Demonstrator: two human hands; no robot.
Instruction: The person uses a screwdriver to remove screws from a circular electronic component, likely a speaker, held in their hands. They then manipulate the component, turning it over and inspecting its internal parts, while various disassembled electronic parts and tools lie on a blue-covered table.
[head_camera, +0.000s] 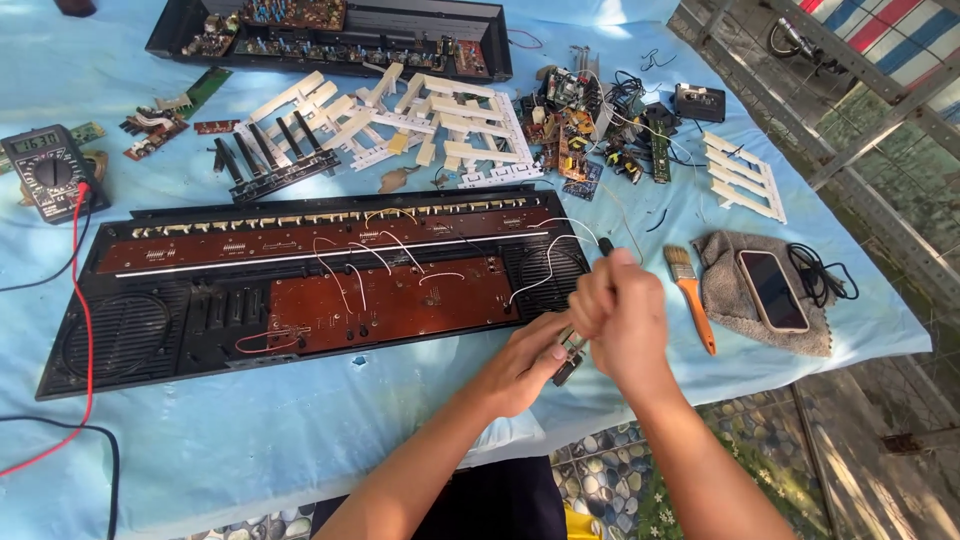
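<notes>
An opened black keyboard chassis (150, 330) lies across the blue-covered table, with brown circuit boards (400, 305) and thin white wires showing. My right hand (615, 310) is closed around a dark-handled tool (604, 246) whose tip points up near the chassis's right speaker grille (550, 275). My left hand (530, 360) is just below it, pinching a small dark part (568, 365) with a wire at the chassis's right front corner. Both hands touch each other.
A multimeter (45, 170) with red and black leads sits at the left. Loose white and black keys (400, 125), small boards (570, 130), a second black housing (330, 35), an orange-handled brush (690, 295) and a phone (772, 290) on a grey cloth lie around. The table edge is at the right.
</notes>
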